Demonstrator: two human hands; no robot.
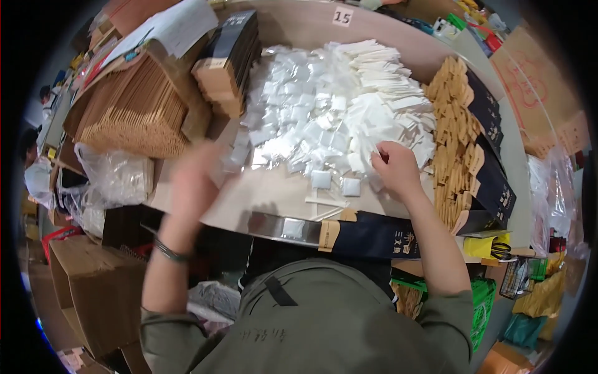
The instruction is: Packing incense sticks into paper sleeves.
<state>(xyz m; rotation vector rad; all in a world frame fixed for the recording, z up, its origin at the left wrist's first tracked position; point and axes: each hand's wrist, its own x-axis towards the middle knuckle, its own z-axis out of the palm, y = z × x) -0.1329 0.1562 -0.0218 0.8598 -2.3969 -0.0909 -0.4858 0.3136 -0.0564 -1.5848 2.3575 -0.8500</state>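
My left hand (198, 181) is blurred with motion at the left edge of a heap of small clear sachets (293, 118); whether it holds one I cannot tell. Resting on the right side of the heap is my right hand (395, 166), its fingers pinching at folded white paper packets (386, 93). Two single white sachets (336, 182) lie on the tan table (274, 193) just in front of the pile. A dark flat sleeve with a tan end (367, 235) lies along the near table edge, beside thin wooden sticks (327, 204).
Rows of tan and dark sleeves (467, 143) stand at the right. Stacks of tan sleeves (134, 112) and a dark box stack (227, 59) sit at the left. Cardboard boxes (93, 293) stand on the floor at lower left, with bags and scissors (501, 250) at right.
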